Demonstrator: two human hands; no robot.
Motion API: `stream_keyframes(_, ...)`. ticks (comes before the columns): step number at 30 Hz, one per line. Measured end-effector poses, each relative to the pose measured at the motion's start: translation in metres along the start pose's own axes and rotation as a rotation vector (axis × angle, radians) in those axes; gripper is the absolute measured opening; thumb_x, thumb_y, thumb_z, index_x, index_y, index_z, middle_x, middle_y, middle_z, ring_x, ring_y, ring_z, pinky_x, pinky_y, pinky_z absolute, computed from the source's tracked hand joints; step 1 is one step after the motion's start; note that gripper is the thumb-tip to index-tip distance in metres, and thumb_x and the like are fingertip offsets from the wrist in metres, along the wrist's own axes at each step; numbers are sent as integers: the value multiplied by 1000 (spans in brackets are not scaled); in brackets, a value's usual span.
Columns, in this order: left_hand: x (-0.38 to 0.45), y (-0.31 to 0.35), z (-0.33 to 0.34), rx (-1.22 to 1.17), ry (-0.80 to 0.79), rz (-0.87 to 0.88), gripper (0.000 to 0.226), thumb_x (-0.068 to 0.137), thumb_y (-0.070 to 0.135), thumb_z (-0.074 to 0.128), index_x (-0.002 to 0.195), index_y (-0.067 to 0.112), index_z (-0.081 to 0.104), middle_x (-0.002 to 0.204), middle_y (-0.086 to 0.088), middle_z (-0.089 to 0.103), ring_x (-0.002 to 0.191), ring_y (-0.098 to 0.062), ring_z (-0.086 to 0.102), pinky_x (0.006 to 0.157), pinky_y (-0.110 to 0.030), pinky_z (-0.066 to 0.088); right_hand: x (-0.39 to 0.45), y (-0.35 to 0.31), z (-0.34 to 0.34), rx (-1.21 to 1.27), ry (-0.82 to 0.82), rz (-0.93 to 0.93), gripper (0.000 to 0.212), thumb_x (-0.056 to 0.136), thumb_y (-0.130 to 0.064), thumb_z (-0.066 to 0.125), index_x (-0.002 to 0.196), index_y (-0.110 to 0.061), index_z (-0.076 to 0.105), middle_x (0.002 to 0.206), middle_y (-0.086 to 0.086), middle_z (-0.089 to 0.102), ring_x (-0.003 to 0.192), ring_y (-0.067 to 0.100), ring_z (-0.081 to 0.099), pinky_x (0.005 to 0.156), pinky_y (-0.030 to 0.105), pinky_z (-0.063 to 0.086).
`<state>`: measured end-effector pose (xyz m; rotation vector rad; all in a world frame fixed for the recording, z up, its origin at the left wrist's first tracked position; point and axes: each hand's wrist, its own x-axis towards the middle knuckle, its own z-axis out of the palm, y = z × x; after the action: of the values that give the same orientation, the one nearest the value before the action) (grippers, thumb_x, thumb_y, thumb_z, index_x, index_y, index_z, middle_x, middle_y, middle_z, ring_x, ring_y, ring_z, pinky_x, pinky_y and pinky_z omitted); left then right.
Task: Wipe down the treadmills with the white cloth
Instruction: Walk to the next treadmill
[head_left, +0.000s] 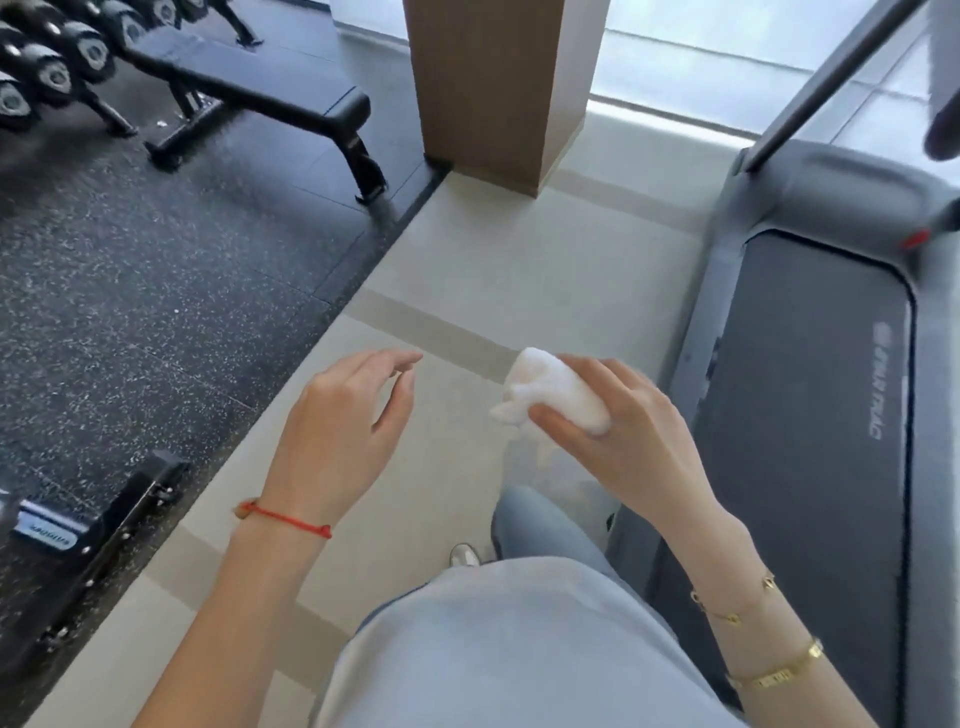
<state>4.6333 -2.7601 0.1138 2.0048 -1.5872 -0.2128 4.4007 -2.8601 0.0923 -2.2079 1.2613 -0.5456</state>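
Just below the middle of the view, the white cloth (553, 397) is sitting bunched into a ball in the right hand (618, 436), thumb curling under it and fingers wrapping over the top, a loose corner poking out at nine o'clock of the bundle. At nine o'clock from the cloth, well apart from it, the left hand (345, 431) is hovering over the pale floor (493, 270), fingers loosely bent, spread a little and gripping nothing, a red string bracelet (288, 517) circling its wrist. Two gold bracelets (753, 639) are riding on the right forearm down at five o'clock. At three o'clock from the cloth, the grey treadmill (810, 395) is lying alongside the person, its dark belt running from one o'clock down to five, not touched by either hand. Down at six o'clock, light blue trousers (519, 654) and a shoe tip (464, 555) are showing. Up at twelve o'clock a brown pillar (493, 83) is standing on the floor, with bright window glass beside it. Over at ten o'clock, a black bench (270, 93) is resting on speckled rubber matting (156, 291), and a rack of dumbbells (52, 67) is filling the far corner at eleven o'clock.
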Motion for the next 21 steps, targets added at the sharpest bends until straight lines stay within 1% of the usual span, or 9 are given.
stream_keyframes(5,83,-14,16,-49,-78,87,25,100,21,50,117,14,67,112,2,69,104,-17,65,92,-41,51,50,10,-1,-22,93,97,44,82,-69,52,119,-48,50,105,-23,55,96,5,51,70,27,42)
stream_keyframes(10,175,-13,43,-85,-133,186,24,99,20,51,117,14,67,113,2,69,105,-16,64,93,-37,51,106,33,-10,-41,171,179,43,82,-69,53,119,-47,51,107,-22,55,97,6,52,72,31,49)
stream_keyframes(14,262,9,73,-130,-168,295,24,99,19,52,118,14,67,112,2,69,103,-16,65,90,-38,53,158,60,-32,-40,266,246,42,82,-67,55,119,-47,52,107,-21,56,99,7,52,74,32,49)
stream_keyframes(17,329,35,97,-158,-197,374,25,99,19,52,118,13,67,114,0,69,105,-17,65,91,-41,53,199,81,-56,-60,323,296,44,82,-66,55,121,-46,52,111,-21,56,103,7,51,76,30,47)
stream_keyframes(21,405,72,130,-207,-231,489,23,99,17,52,117,12,67,113,1,69,104,-19,65,86,-43,53,246,108,-90,-98,402,353,47,82,-68,54,124,-46,52,115,-22,56,106,5,50,77,29,47)
